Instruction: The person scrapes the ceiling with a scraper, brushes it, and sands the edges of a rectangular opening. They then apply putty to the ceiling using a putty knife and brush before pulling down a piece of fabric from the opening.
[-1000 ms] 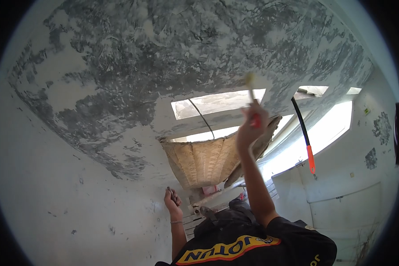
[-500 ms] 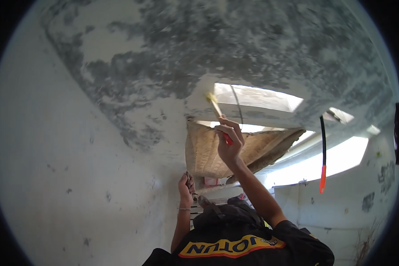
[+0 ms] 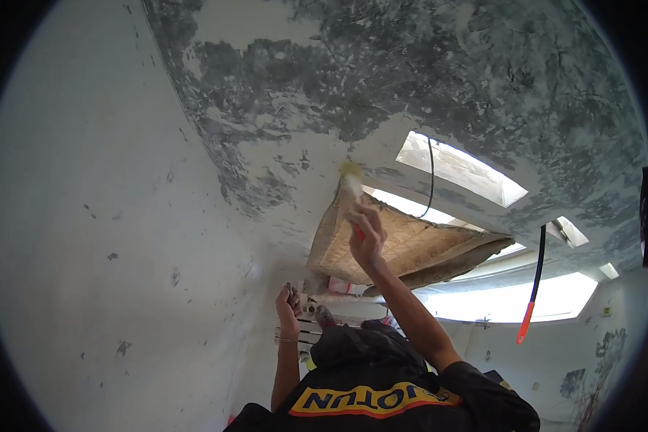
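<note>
A brush (image 3: pixel 353 180) with pale bristles, yellowish at the tip, is held in my right hand (image 3: pixel 368 236). A bit of red shows between the fingers. The brush is blurred, and its tip is at the patchy grey and white surface (image 3: pixel 439 72), beside the upper corner of a brown quilted sheet (image 3: pixel 410 245). Lower down on the left, the fingers of my left hand (image 3: pixel 289 311) are closed around a small dark thing that I cannot make out, near the pale wall.
Bright rectangular openings (image 3: pixel 461 169) lie right of the brush. Thin dark cables hang there, one with an orange end (image 3: pixel 525 324). The pale wall (image 3: pixel 122 252) fills the left side. A shoe (image 3: pixel 325 316) and slatted bars show below the sheet.
The view has shifted, so the openings and sheet appear farther right. The brush tip has moved from left of the large opening to the sheet's upper corner. Both hands still grip.
</note>
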A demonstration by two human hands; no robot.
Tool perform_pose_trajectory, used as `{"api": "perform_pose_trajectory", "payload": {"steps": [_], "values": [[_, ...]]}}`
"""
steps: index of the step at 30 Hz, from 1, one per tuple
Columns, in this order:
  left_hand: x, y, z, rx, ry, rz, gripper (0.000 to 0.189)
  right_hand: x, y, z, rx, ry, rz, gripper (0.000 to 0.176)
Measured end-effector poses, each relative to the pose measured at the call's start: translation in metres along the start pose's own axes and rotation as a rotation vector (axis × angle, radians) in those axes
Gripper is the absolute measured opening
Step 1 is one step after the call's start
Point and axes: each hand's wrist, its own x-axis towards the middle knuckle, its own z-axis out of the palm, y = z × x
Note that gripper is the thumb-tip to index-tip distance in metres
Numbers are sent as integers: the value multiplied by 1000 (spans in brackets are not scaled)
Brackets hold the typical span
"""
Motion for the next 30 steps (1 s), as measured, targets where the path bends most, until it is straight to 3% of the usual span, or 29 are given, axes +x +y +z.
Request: {"api": "perform_pose_trajectory", "payload": {"steps": [2, 4, 5, 6, 8, 9, 11, 15, 18, 22, 25, 30], "values": [[-2, -7, -3, -4, 8, -13, 30, 3, 2, 2, -53, 109, 57, 22], [0, -9, 0, 3, -4, -31, 30, 8, 5, 7, 144, -273, 49, 19], [1, -9, 1, 13, -12, -30, 30, 8, 5, 10, 293, -341, 157, 15], [0, -7, 7, 19, -49, -43, 30, 13, 5, 9, 290, -333, 155, 15], [-1, -7, 13, 15, -74, -62, 30, 20, 5, 7, 203, -117, -90, 11], [1, -8, 14, 23, -97, -45, 31, 25, 8, 3, 208, -126, -90, 11], [2, -8, 15, 28, -115, -23, 32, 38, 22, -14, 20, -250, 143, 10], [3, -5, 17, 12, -107, -30, 34, 70, 15, -47, -41, -387, 210, 11], [4, -9, 12, 5, -86, -41, 35, 92, 10, -42, 11, -320, 69, 12], [7, -2, 22, 16, -100, -38, 35, 89, 22, 3, 157, -452, -41, 15], [3, 5, 28, 12, -109, -12, 33, 85, 20, -9, 310, -248, 118, 14], [6, -4, 14, 13, -99, -5, 31, 28, 39, -52, 114, -330, 106, 13]]}}
